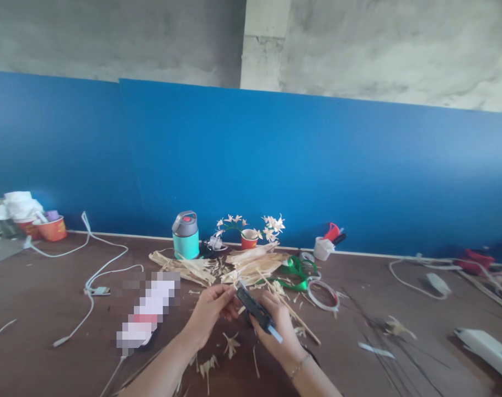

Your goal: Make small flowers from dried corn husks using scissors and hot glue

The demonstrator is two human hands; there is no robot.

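Observation:
My right hand is wrapped round a black glue gun, whose pale glue stick sticks out of the near end. The gun's far tip points up and left, close to my left fingers. With thumb and fingers pinched together, my left hand is at that tip; a small pale bit shows there, too small to name. Below the hands lies a dried husk flower among scraps. Beyond them are flat dried corn husks, and a thin stick lies beside my right hand.
At the back stand a turquoise flask, a red paper cup with husk flowers, and a white cup of tools. Green ribbon and a tape ring lie right. White cables trail left, near a blurred-out phone-like object.

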